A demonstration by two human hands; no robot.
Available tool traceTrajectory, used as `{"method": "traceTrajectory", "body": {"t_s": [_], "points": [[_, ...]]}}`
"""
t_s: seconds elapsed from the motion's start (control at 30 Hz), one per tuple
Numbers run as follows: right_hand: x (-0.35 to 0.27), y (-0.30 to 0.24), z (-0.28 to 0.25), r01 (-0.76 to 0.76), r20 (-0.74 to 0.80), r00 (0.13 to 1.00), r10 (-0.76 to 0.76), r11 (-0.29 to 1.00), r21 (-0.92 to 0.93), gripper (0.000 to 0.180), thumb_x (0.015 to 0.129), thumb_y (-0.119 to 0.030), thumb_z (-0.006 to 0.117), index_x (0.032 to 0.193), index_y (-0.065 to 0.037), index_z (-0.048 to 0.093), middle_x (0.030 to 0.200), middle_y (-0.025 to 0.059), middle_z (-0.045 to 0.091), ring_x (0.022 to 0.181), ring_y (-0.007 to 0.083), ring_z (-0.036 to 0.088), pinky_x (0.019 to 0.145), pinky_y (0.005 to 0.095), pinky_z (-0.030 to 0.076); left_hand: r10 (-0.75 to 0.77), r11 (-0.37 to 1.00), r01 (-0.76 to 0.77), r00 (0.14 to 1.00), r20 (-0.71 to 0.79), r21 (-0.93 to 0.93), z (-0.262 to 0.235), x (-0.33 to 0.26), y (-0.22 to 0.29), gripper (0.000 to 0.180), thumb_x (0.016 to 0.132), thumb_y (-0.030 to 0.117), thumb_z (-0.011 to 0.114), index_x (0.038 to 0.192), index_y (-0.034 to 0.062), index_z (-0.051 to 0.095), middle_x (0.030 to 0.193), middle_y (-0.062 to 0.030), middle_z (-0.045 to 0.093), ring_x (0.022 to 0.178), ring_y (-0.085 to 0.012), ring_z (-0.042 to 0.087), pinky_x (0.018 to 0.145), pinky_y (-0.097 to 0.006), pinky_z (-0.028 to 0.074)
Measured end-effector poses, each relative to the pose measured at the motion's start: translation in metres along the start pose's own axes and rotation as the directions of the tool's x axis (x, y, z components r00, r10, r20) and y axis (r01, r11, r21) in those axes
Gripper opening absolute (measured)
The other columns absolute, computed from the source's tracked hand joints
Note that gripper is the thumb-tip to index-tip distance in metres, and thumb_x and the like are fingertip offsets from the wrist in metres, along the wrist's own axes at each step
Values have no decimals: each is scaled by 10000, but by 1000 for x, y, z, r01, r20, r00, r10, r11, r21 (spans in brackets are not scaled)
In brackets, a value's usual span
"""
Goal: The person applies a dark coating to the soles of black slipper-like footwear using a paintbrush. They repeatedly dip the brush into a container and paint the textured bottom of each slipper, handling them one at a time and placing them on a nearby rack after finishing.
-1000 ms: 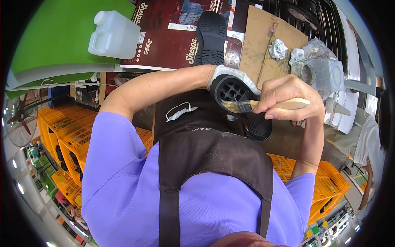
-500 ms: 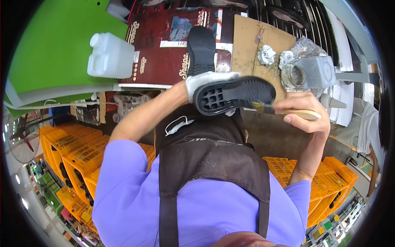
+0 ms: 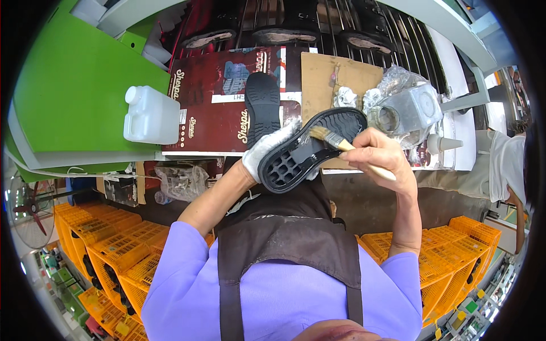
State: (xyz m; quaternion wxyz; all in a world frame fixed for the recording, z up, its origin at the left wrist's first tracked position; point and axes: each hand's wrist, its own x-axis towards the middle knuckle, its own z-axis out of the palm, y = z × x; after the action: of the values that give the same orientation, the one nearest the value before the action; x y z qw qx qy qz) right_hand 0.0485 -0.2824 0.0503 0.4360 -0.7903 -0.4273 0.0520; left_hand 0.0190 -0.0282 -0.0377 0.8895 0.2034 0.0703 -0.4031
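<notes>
My left hand (image 3: 263, 152), in a white glove, grips a black shoe sole (image 3: 297, 158) with its inner side up. The sole slants, its heel end with square hollows low at left and its toe end up at right. Between the bare fingers of my right hand (image 3: 384, 158) is a paintbrush (image 3: 338, 141) with a pale handle. Its bristles touch the inner face of the sole near the middle, where a wet-looking shine shows. Just beyond my gloved hand, a second black sole (image 3: 263, 98) lies on dark red cardboard (image 3: 213, 122).
A white jug (image 3: 152, 119) stands at left beside a green panel (image 3: 79, 91). At right are brown cardboard (image 3: 318, 71), a clear container (image 3: 418, 107) and a nozzle bottle (image 3: 441, 144). Black boots (image 3: 287, 28) sit on rollers behind. Orange crates (image 3: 128, 233) flank me.
The brush has moved from the toe edge onto the sole's inner face. The sole is tilted more steeply, toe end up. The view has shifted, with more of the boots on the rollers showing.
</notes>
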Motion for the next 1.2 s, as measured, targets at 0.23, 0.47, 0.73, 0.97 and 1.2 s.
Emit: {"method": "traceTrajectory", "body": {"t_s": [0.23,0.47,0.73,0.97,1.2], "points": [[-11,11,-10,-123,-131,985,114,990,-66,275,729,40,695,979,-73,677,811,64,569,734,188,576,640,284,460,-30,1000,30,1000,4,6,16,-4,-1,502,982,394,356,1243,-15,486,1028,-201,624,792,-305,651,741,-383,544],[-12,10,-8,-245,-263,943,205,961,-126,232,766,45,652,985,-29,665,771,87,569,686,198,565,608,290,442,35,994,-37,999,31,99,11,-1,-5,518,979,414,351,1285,8,447,1096,-216,594,847,-349,641,759,-428,545],[1,16,23,-306,-479,855,200,939,-155,160,782,-26,678,938,3,659,800,148,640,711,259,636,641,323,490,115,900,-95,993,-21,426,15,2,-10,482,985,404,365,1268,25,458,1027,-134,622,880,-205,629,797,-312,511],[20,5,38,-275,-509,831,225,961,-25,145,791,-52,681,920,13,668,856,152,678,777,234,667,699,309,511,328,576,-188,945,-15,796,-46,17,-24,426,974,234,400,1279,-62,408,1245,-201,476,1176,-268,447,1007,-329,346],[18,-12,21,-84,-228,965,130,976,200,132,796,-72,669,910,-5,659,823,136,662,751,271,652,660,334,506,266,899,-185,951,-159,397,11,-2,-4,493,985,441,335,1199,30,505,983,-94,631,848,-161,629,771,-290,517]]}}
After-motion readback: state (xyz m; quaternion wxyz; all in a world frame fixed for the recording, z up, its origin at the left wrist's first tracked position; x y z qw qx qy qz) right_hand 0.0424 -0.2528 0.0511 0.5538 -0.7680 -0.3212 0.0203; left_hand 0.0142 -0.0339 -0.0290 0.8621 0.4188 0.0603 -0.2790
